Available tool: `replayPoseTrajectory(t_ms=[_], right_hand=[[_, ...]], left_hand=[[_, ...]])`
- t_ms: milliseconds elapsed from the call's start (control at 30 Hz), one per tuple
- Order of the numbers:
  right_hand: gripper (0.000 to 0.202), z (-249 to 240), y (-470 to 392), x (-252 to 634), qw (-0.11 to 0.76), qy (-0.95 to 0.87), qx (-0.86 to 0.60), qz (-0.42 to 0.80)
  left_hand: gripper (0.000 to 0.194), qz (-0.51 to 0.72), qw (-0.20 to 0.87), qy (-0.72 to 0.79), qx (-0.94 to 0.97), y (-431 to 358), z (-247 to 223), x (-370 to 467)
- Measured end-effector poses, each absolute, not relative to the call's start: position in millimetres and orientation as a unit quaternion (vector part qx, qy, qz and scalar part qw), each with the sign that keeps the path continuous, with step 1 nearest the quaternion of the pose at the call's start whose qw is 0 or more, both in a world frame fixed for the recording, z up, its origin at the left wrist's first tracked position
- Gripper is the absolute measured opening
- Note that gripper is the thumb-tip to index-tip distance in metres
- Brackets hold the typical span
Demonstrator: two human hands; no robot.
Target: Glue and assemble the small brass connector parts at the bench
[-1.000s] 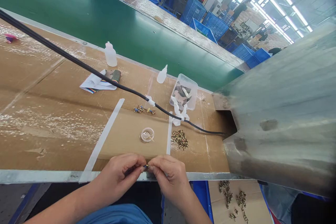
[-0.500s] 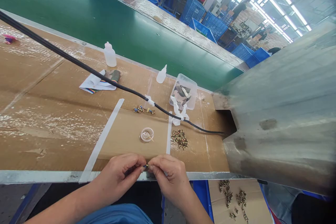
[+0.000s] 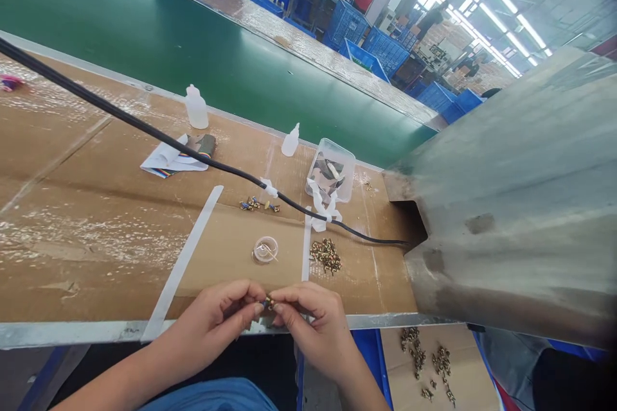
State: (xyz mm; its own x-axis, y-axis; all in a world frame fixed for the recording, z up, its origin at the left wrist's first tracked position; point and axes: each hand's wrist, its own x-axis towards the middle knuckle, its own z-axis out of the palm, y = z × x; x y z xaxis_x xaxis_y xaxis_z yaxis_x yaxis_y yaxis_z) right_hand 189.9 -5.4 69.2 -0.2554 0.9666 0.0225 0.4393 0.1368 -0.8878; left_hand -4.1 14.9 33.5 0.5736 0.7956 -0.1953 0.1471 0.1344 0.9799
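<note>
Between the fingertips of both hands is a tiny gold and dark-blue metal piece [image 3: 268, 302], too small to name more closely. My left hand [image 3: 226, 314] pinches its left side and my right hand [image 3: 311, 321] its right side, over the table's front edge. Just beyond the hands stands a small round clear dish [image 3: 265, 249] with a thin white stick in it. To its right lies a pile of small gold and dark pieces [image 3: 326, 255]. Behind the dish is a smaller group of blue and gold pieces [image 3: 259, 204].
A black cable [image 3: 231, 170] crosses above the cardboard-covered table. Two white squeeze bottles [image 3: 196, 108], a folded cloth [image 3: 178, 155] and a clear plastic box [image 3: 332, 170] stand behind. A green conveyor belt [image 3: 202, 45] runs beyond; a metal housing [image 3: 506, 205] is at right.
The small piece has turned slightly between my fingertips and shows more of its gold part. Both hands stay at the table edge. The whole view has shifted a little.
</note>
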Motion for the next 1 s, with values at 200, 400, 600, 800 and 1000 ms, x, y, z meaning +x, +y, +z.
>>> replayPoseTrajectory(t_ms=[200,400,600,800,1000], right_hand=[[0.015,70.9,-5.5,192.2,0.348,-0.686,-0.483,0.419],[0.015,68.5,-6.9,190.9,0.354,-0.675,-0.507,0.403],[0.012,61.7,-9.8,186.7,0.331,-0.614,-0.572,0.432],[0.015,53.2,-12.0,181.8,0.338,-0.537,-0.597,0.491],[0.018,49.7,-12.0,180.5,0.339,-0.487,-0.603,0.532]], left_hand=[[0.035,0.214,0.764,0.347,0.500,13.0,39.2,-0.6],[0.039,0.224,0.772,0.337,0.490,8.9,35.6,2.8],[0.041,0.217,0.742,0.357,0.525,9.8,35.9,2.2],[0.035,0.205,0.737,0.363,0.532,11.2,36.6,2.3],[0.038,0.187,0.703,0.402,0.556,8.5,32.6,4.4]])
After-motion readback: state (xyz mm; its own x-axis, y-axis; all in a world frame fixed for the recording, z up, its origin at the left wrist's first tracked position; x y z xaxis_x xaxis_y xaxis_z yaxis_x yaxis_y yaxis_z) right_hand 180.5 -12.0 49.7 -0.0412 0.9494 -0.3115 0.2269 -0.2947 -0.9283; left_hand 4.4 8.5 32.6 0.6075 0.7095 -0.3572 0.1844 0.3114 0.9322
